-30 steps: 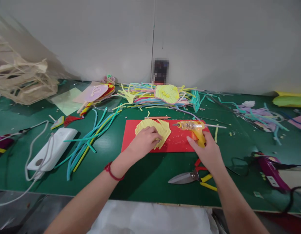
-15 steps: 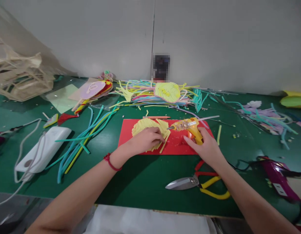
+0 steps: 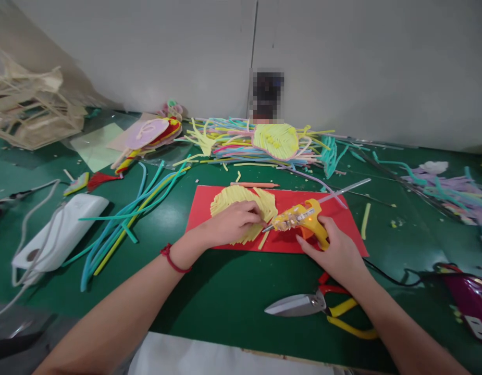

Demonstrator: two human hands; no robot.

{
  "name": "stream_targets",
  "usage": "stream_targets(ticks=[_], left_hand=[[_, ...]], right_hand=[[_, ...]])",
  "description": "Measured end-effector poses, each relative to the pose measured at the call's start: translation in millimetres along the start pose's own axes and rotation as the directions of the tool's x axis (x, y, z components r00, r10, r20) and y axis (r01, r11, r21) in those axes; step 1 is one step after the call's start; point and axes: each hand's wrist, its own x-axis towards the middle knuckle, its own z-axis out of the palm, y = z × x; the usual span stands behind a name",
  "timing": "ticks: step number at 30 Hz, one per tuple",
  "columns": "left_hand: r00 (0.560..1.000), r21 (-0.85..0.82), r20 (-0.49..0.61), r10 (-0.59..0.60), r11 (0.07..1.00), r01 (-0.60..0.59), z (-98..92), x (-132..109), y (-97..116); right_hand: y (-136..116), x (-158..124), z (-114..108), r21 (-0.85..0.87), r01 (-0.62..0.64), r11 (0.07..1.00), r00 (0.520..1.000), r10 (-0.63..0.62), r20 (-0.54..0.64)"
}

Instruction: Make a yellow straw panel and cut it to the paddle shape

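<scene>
Yellow strips, laid side by side, make up the flat piece [image 3: 229, 199] under my left hand [image 3: 238, 223], on the left half of the red board [image 3: 282, 244]. That hand's fingers are curled inward, probably to steady the strips; I cannot tell whether the fingertips pinch one. My right hand [image 3: 336, 249] is closed around the handle of the yellow glue gun [image 3: 309, 220], its nozzle angled left and near, just beside my left fingertips, which suits reaching the piece's right edge. The board seems to shield the green table [image 3: 221, 291]. Scissors [image 3: 295, 305] lie near, handles to the right, seemingly within easy reach. The piece looks pale and ridged, rounded at left, its strip ends uneven along the near side.
</scene>
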Motion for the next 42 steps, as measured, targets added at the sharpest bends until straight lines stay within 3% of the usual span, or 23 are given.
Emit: stream_targets(ticks=[8,13,35,39,42], left_hand=[[0.999,-0.083,-0.037,-0.021,0.996,0.018,1.6,1,-2],[0.999,-0.089,-0.048,-0.019,0.996,0.014,2.7,1,-2],[0.997,-0.185,-0.031,-0.074,0.98,0.067,3.0,4,-3],[0.983,-0.191,-0.123,-0.134,0.976,0.109,-1.2,3,2],[0.947,-0.136,-0.248,-0.204,0.975,0.174,-6.1,-6,21]], right_hand=[[-5,-10,3,-0.177,0.179,0.968,0.969,-0.204,-0.14],[-2,-11,5,-0.225,0.254,0.941,0.945,-0.291,-0.15],[-4,-13,3,-0.25,0.314,0.916,0.93,-0.35,-0.115],[-3,-12,3,-0.239,0.31,0.92,0.933,-0.343,-0.109],[-2,-13,3,-0.231,0.306,0.924,0.939,-0.333,-0.087]])
